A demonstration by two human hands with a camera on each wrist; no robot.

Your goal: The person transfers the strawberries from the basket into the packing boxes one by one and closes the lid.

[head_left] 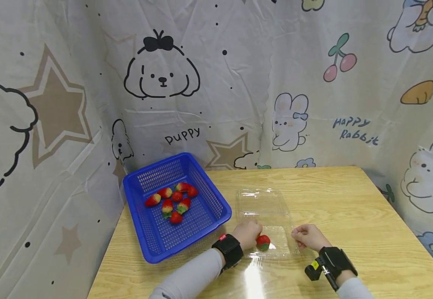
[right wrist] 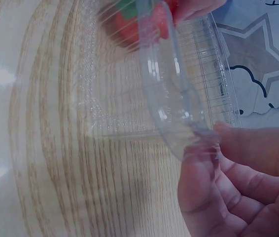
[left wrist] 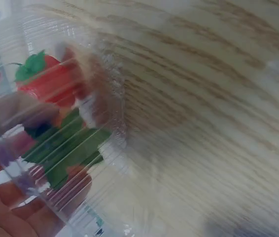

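Observation:
A clear plastic clamshell box (head_left: 281, 250) lies unfolded on the table, its lid (head_left: 261, 202) laid back toward the wall. My left hand (head_left: 247, 234) reaches down into the near half, fingers curled around a strawberry (left wrist: 48, 84) seen blurred through the clear wall. Close by in the box is another strawberry (head_left: 263, 242); its green leaves (left wrist: 68, 148) face the left wrist camera. At the box's right edge, my right hand (head_left: 309, 237) pinches the thin clear rim (right wrist: 198, 133) between thumb and forefinger.
A blue plastic basket (head_left: 147, 249) with several strawberries (head_left: 176, 217) stands on the wooden table (head_left: 336, 199), left of the box. Printed cloth (head_left: 216, 104) hangs behind the table and along its sides.

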